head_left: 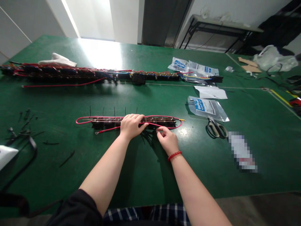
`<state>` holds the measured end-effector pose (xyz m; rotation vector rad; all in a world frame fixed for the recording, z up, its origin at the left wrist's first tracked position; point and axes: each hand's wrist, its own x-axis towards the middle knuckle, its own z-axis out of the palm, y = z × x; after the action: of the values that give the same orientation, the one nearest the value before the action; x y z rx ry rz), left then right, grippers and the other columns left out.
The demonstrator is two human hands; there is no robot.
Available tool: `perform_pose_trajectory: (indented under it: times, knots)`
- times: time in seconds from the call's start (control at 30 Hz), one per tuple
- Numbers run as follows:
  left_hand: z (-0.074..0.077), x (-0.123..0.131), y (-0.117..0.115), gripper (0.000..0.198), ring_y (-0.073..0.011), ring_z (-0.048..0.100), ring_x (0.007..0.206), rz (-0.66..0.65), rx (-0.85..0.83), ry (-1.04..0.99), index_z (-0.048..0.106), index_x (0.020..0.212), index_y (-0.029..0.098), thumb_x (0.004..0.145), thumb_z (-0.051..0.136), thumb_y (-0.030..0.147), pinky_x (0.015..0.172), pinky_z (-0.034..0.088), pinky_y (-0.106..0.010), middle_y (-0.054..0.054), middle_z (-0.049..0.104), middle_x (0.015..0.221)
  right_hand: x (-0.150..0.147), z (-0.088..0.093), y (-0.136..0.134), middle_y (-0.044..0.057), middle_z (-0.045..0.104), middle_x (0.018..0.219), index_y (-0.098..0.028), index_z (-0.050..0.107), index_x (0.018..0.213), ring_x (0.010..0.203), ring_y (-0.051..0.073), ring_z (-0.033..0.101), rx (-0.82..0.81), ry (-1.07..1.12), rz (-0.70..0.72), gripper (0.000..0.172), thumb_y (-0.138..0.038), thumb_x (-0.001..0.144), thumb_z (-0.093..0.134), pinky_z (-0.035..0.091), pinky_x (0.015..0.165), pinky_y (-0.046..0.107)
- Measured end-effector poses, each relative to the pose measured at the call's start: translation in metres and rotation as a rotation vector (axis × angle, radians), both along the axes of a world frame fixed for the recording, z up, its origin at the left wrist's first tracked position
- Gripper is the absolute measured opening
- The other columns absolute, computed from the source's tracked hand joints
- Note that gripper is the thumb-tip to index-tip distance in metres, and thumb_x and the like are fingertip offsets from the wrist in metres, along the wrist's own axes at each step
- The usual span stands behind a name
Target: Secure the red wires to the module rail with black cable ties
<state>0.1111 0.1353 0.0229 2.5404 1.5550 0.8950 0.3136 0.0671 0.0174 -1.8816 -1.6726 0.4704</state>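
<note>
A long black strip assembly point(162, 120) with brass-coloured rails lies crosswise in front of me. A red cable point(82, 118) loops along it, with a ring terminal point(97, 133) at its near left end. My left hand point(132, 126) is wrapped over the middle of the strip and cable. Thumb and fingers of my right hand point(167, 139) are pinched together at the strip's near edge; what they hold is too small to make out. Between my hands lies a bundle of thin black cable ties point(147, 138). Several thin black tails point(114, 111) stand up along the strip's far side.
A longer wired assembly point(80, 73) spans the table's far side, near a whitish cloth point(58, 59). To the right are scissors point(216, 129), a clear plastic bag point(208, 108) and white paper point(211, 92). Loose black pieces point(22, 133) are scattered at left on the green table point(202, 175).
</note>
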Motion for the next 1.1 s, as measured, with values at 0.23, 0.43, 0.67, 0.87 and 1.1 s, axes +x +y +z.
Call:
perform_pose_trajectory:
  times: [0.23,0.43,0.67,0.87,1.1]
  knots:
    - [-0.0018,0.0003,-0.0012,0.039,-0.0262,0.068,0.098,0.002,-0.006,-0.016,0.070,0.110,0.023,0.088,0.060,0.053,0.086,0.048,-0.041,-0.005,0.076,0.107,0.0007,-0.0014,0.0013,-0.005,0.065,0.059,-0.030,0.075,0.093,0.056,0.013,0.059,-0.024,-0.047,0.027,0.018,-0.038,0.084,0.060,0.036,0.056,0.024]
    - [-0.0036,-0.0014,-0.0018,0.041,-0.0258,0.068,0.097,-0.011,0.012,-0.022,0.070,0.110,0.023,0.089,0.058,0.055,0.086,0.048,-0.041,-0.005,0.076,0.106,0.0006,-0.0017,0.0015,-0.004,0.068,0.062,-0.030,0.075,0.093,0.058,0.014,0.060,-0.039,-0.083,0.046,0.020,-0.038,0.085,0.058,0.037,0.057,0.025]
    - [-0.0040,-0.0012,-0.0022,0.040,-0.0258,0.068,0.098,0.002,0.008,-0.024,0.070,0.110,0.023,0.088,0.059,0.056,0.087,0.048,-0.041,-0.005,0.076,0.107,-0.0012,-0.0009,0.0018,-0.004,0.068,0.062,-0.029,0.074,0.089,0.057,0.014,0.059,-0.031,-0.129,0.042,0.021,-0.040,0.087,0.056,0.035,0.057,0.025]
    - [-0.0028,-0.0012,-0.0023,0.040,-0.0262,0.068,0.099,0.003,-0.008,-0.015,0.069,0.111,0.024,0.088,0.060,0.055,0.088,0.048,-0.041,-0.005,0.075,0.109,-0.0012,-0.0022,0.0004,-0.002,0.068,0.064,-0.026,0.071,0.088,0.057,0.015,0.058,0.009,-0.104,0.039,0.020,-0.037,0.088,0.054,0.036,0.058,0.025]
    - [-0.0025,-0.0013,-0.0030,0.041,-0.0270,0.068,0.100,-0.004,-0.013,-0.012,0.069,0.114,0.024,0.088,0.058,0.054,0.090,0.048,-0.042,-0.007,0.075,0.110,0.0014,-0.0020,-0.0016,-0.002,0.061,0.060,-0.024,0.069,0.091,0.056,0.015,0.055,0.026,0.013,0.071,0.021,-0.037,0.088,0.053,0.038,0.056,0.024]
